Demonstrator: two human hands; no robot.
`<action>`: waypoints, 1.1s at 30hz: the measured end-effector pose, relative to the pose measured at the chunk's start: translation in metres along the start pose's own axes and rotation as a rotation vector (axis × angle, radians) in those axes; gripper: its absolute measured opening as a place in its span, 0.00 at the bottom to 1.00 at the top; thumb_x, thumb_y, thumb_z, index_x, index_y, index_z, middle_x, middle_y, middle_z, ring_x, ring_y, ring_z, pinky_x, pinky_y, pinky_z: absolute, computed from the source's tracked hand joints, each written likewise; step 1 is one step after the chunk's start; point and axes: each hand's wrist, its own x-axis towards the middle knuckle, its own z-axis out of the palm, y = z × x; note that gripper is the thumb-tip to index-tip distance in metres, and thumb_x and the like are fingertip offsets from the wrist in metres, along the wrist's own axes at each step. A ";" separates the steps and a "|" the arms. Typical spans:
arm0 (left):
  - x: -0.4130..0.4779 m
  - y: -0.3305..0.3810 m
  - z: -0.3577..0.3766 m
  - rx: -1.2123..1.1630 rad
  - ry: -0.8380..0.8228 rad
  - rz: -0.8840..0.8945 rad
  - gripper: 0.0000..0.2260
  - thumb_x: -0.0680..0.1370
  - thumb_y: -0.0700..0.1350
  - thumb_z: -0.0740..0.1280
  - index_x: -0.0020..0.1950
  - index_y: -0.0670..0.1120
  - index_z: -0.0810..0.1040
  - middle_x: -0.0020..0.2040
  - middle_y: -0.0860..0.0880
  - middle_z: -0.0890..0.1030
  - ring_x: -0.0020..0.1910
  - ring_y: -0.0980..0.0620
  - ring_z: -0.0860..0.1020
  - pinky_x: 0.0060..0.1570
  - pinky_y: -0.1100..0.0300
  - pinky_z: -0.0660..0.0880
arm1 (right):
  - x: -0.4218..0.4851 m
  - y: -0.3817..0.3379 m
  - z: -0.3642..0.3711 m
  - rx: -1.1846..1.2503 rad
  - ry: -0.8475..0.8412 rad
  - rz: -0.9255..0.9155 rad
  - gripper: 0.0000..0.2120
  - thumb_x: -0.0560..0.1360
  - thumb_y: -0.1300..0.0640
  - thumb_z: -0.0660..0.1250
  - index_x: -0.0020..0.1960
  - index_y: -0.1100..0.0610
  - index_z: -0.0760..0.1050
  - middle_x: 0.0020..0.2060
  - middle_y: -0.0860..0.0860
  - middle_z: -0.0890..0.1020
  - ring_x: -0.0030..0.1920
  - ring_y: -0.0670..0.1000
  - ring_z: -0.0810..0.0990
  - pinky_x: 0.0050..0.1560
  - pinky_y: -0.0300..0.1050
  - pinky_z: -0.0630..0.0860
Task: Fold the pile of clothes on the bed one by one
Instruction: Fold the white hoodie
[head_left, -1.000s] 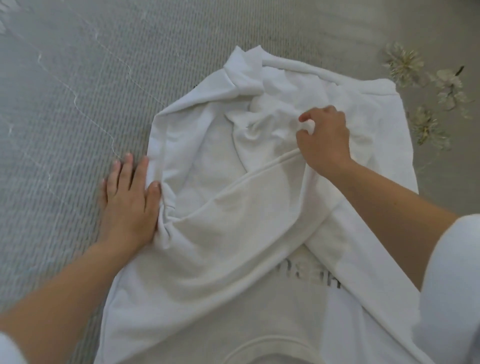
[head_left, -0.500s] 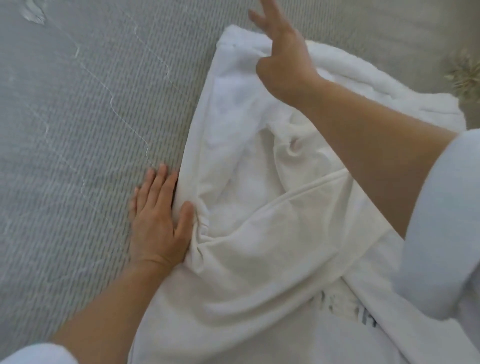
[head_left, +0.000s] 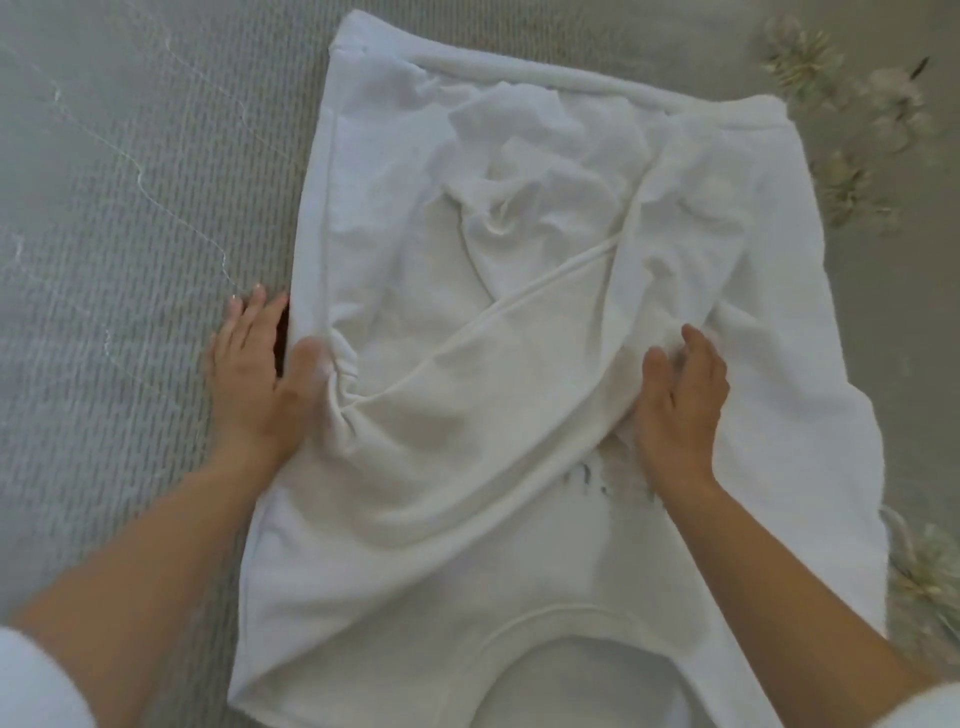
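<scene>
While the white top (head_left: 467, 545) is spread flat on the grey bed cover (head_left: 130, 234), both grips are laid on it in the head view. The top is laid lengthwise, with its collar (head_left: 545, 626) at the near end and its hem at the far end, and the middle of the scene is filled by it. A sleeve (head_left: 498, 358) is folded slantwise across the body, from the near left to the far right, and crumpled cloth is gathered beyond it. Faint grey lettering (head_left: 587, 478) is partly covered by that sleeve.

The left grip (head_left: 254, 379), a bare hand, is placed palm-down at the top's left edge. Its fingers are held straight on the bed cover just beside the cloth, while the thumb is pressed on a bunched fold where the sleeve begins. The right grip (head_left: 678, 410) is set palm-down on the right half of the top, touching the sleeve. Its fingers are loosely bent and apart, pressed onto the cloth. The top is found between and partly under the two grips. Pale flower prints (head_left: 841, 176) are seen on the bedding to the right.
</scene>
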 end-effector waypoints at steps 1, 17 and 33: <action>-0.006 0.001 -0.003 -0.019 -0.007 0.032 0.33 0.73 0.59 0.52 0.73 0.43 0.65 0.74 0.40 0.65 0.73 0.40 0.59 0.72 0.42 0.54 | -0.007 0.004 0.000 0.006 0.003 -0.011 0.24 0.81 0.51 0.58 0.75 0.54 0.59 0.72 0.54 0.62 0.72 0.53 0.59 0.71 0.50 0.55; -0.053 0.005 -0.024 0.097 0.090 -0.080 0.16 0.80 0.49 0.61 0.64 0.42 0.74 0.60 0.36 0.75 0.63 0.38 0.70 0.66 0.46 0.61 | -0.037 0.022 -0.016 0.010 -0.227 -0.103 0.13 0.77 0.61 0.59 0.60 0.54 0.73 0.36 0.48 0.76 0.38 0.49 0.76 0.43 0.44 0.74; -0.231 -0.039 -0.064 0.471 -0.360 0.360 0.22 0.69 0.45 0.59 0.61 0.42 0.78 0.45 0.43 0.76 0.38 0.41 0.76 0.35 0.48 0.76 | -0.136 0.146 -0.153 -0.584 -0.672 -0.670 0.23 0.71 0.49 0.63 0.64 0.57 0.75 0.66 0.55 0.75 0.66 0.56 0.74 0.62 0.50 0.66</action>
